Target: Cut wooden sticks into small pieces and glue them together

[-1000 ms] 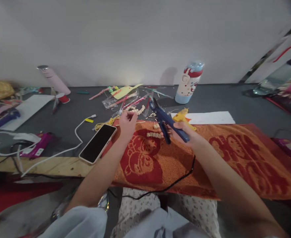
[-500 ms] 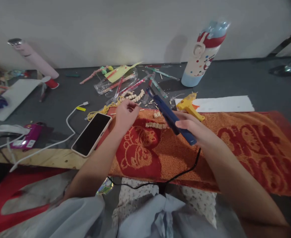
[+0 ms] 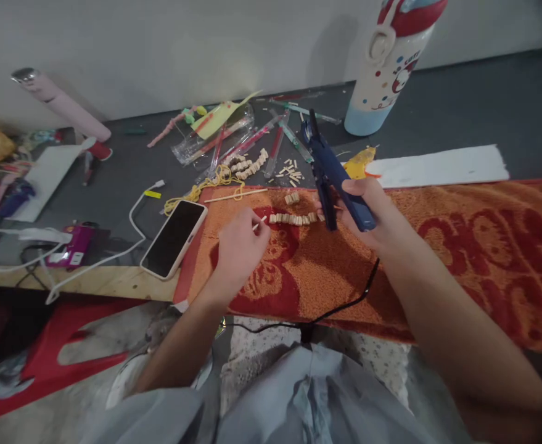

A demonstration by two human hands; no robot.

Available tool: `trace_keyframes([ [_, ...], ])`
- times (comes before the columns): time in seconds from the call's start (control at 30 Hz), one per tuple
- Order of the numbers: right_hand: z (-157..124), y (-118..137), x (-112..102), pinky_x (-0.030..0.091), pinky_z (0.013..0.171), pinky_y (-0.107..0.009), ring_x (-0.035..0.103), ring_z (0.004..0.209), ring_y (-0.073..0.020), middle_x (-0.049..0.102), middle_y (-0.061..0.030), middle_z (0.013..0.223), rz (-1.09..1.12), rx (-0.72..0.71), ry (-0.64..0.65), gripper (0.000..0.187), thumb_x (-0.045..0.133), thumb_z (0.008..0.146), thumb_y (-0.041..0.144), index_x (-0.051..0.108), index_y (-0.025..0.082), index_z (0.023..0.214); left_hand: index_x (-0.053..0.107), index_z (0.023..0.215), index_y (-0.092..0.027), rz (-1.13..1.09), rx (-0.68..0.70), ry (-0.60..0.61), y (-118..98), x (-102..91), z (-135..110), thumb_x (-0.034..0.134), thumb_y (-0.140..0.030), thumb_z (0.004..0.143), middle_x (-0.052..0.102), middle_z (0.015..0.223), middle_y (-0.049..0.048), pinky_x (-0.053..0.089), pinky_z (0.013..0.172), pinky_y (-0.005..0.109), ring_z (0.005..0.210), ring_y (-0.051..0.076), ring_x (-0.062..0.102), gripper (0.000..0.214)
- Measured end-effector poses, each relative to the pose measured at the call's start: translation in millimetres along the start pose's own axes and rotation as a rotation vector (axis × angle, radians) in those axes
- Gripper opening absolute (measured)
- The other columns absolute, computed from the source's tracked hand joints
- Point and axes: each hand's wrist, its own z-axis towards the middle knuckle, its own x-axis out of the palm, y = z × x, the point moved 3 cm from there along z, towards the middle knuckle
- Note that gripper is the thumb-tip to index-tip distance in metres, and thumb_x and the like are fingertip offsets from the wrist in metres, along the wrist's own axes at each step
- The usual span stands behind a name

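My right hand [image 3: 376, 208] is closed around a blue hair straightener [image 3: 338, 169], its two arms apart and its far end pointing up and away. My left hand [image 3: 243, 242] pinches a small pale stick piece [image 3: 259, 223] over an orange-red towel [image 3: 326, 277]. Just to its right, a row of short pale pieces [image 3: 293, 219] lies on the towel, its right end close to the straightener. A smaller cluster of the same pieces [image 3: 291, 198] sits behind that row. A longer thin stick [image 3: 236, 195] lies along the towel's far edge.
Loose short pieces [image 3: 291, 171], a curved pale chain [image 3: 252, 165] and yellow cord [image 3: 206, 188] lie behind the towel. A phone [image 3: 174, 239] is at left; a yellow glue gun [image 3: 359, 163] and a bottle [image 3: 391, 74] at right. A black cable [image 3: 335, 310] crosses the towel's front.
My left hand has come nearer, down to the row's left end, and a pale piece now shows in its fingers. The straightener has turned more upright. The view has shifted.
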Motion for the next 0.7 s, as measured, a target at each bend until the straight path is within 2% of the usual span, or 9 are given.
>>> trace_keyframes([
  [0.3,6.3,-2.0,-4.1,0.057,0.068,-0.038,0.068,0.087,-0.0244,0.066,-0.0034,0.075,0.164,0.073,0.106,0.027,0.067,0.065,0.051,0.059,0.028,0.076,0.063,0.083,-0.021,-0.096,-0.226,-0.09,-4.3,11.5,-6.5,0.057,-0.025,0.083,0.071,0.087,0.0037,0.047,0.076,0.032,0.084,0.021,0.067,0.008],
  [0.43,5.5,-1.4,-0.8,0.057,0.068,-0.036,0.067,0.091,-0.024,0.066,-0.0035,0.075,0.191,0.067,0.116,0.029,0.066,0.064,0.053,0.057,0.028,0.074,0.063,0.083,-0.02,-0.108,-0.262,-0.131,-10.4,16.9,-10.6,0.056,-0.025,0.084,0.071,0.086,0.0039,0.046,0.077,0.033,0.084,0.021,0.067,0.009],
  [0.7,4.5,-0.1,-0.5,0.057,0.068,-0.036,0.067,0.084,-0.023,0.062,-0.0021,0.07,0.211,0.079,0.116,0.026,0.064,0.064,0.05,0.056,0.027,0.072,0.061,0.086,-0.02,-0.085,-0.313,-0.214,-16.0,26.4,-12.2,0.052,-0.025,0.086,0.07,0.087,0.0058,0.047,0.079,0.035,0.086,0.022,0.066,0.01],
])
